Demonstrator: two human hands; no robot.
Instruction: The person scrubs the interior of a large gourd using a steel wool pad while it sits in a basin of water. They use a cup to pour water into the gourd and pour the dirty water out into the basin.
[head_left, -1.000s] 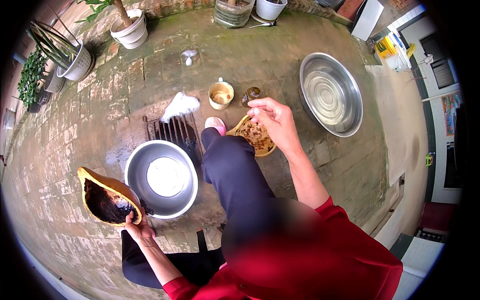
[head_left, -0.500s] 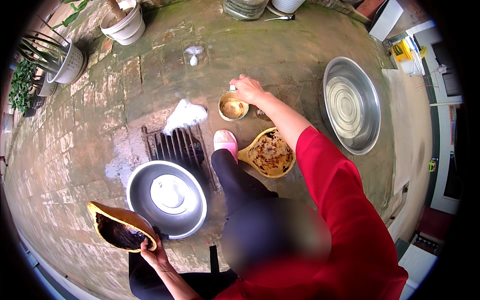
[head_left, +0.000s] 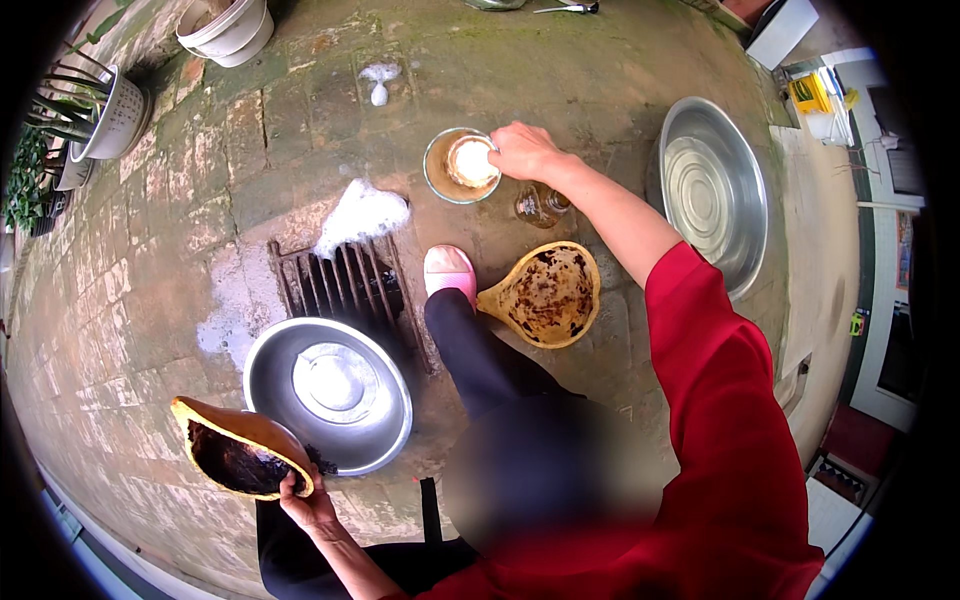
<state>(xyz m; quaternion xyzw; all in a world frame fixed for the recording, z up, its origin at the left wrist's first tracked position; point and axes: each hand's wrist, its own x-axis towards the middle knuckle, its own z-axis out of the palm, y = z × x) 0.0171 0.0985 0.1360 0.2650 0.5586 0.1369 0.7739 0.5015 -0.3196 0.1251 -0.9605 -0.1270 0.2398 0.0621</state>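
Note:
My left hand [head_left: 310,503] is closed on the rim of a halved gourd ladle [head_left: 245,428], tilted so its dark, stained hollow shows. A small dark clump [head_left: 322,462] shows by my fingers; I cannot make out what it is. Beside the ladle stands a metal basin [head_left: 275,375], overlapped by it at its near left rim. Out ahead, my right hand [head_left: 530,150] grips a mug [head_left: 442,170] at its side, with a bright patch inside it. Close under that forearm is a brown glass bottle or jar [head_left: 535,207]. Another gourd ladle [head_left: 550,295], blotched dark inside, lies hollow side up on the ground.
White foam [head_left: 365,215] sits at the far edge of a drain grate [head_left: 340,280]. A larger metal basin [head_left: 705,195] stands on the right. My pink shoe [head_left: 449,270] is between grate and ladle. Potted plants [head_left: 115,120] line the far left.
My right hand has moved to the right, and the mug looks larger and turned, with its inside now bright. The bottle shows more. My left hand and its gourd ladle stay nearly still.

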